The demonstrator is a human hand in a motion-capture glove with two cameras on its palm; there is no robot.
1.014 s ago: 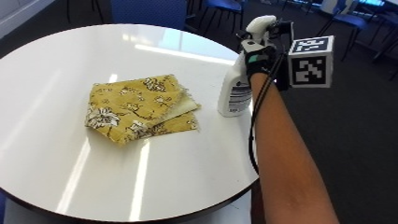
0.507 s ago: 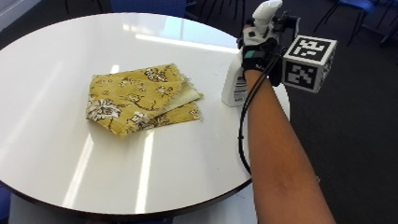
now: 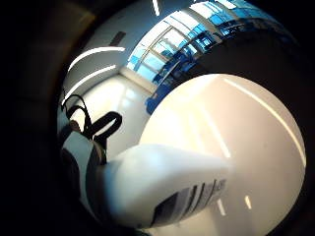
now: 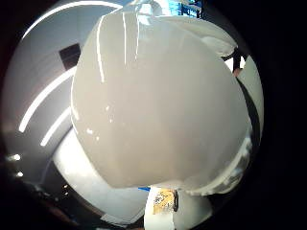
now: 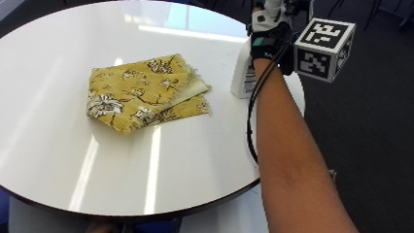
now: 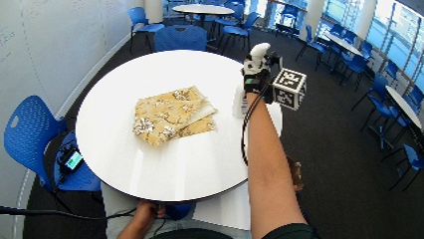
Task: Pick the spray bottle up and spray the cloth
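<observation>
Gripping the spray bottle [image 5: 244,77] — gloved right hand [image 5: 269,30]; cloth [image 5: 144,91] folded nearby.

**Bottle and cloth on the table**

The bottle [image 5: 243,77] was white, with a printed label, and stood upright near the table's right edge. The cloth [image 5: 144,91] was yellow with a dark floral print, folded into uneven layers, and lay flat just left of the bottle, apart from it.
</observation>
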